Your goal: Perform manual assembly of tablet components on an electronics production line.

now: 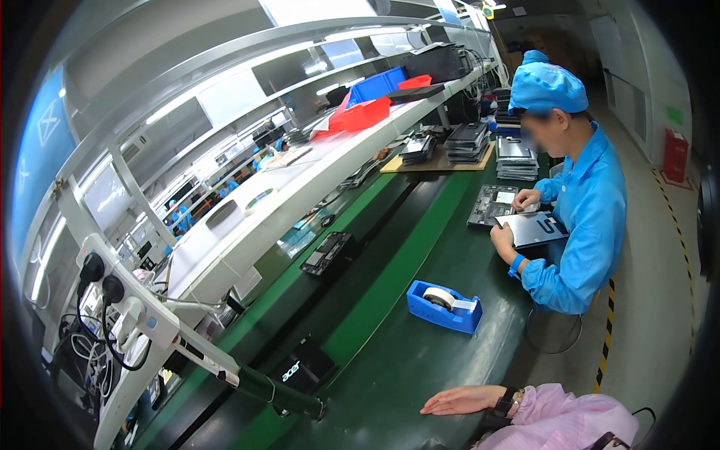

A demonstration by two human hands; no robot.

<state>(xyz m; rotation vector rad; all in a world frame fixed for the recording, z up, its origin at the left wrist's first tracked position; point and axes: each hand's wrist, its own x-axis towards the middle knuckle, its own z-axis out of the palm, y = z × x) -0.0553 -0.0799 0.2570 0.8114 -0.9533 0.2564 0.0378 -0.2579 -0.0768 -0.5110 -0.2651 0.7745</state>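
At the lower right, my right hand reaches out from a pink sleeve, with dark bands around its wrist. Its fingers are stretched out and close together, with nothing held. It lies on or just over the near part of the green workbench; contact cannot be told. A blue tape dispenser with a white roll stands farther along the bench. Across to the left of my hand, a black panel with white lettering lies by a green post. My left hand is out of sight.
A co-worker in blue holds a silver laptop panel beside an opened laptop base. Stacked laptops stand beyond. A dark laptop part lies mid-line. A white shelf and power strip edge the left.
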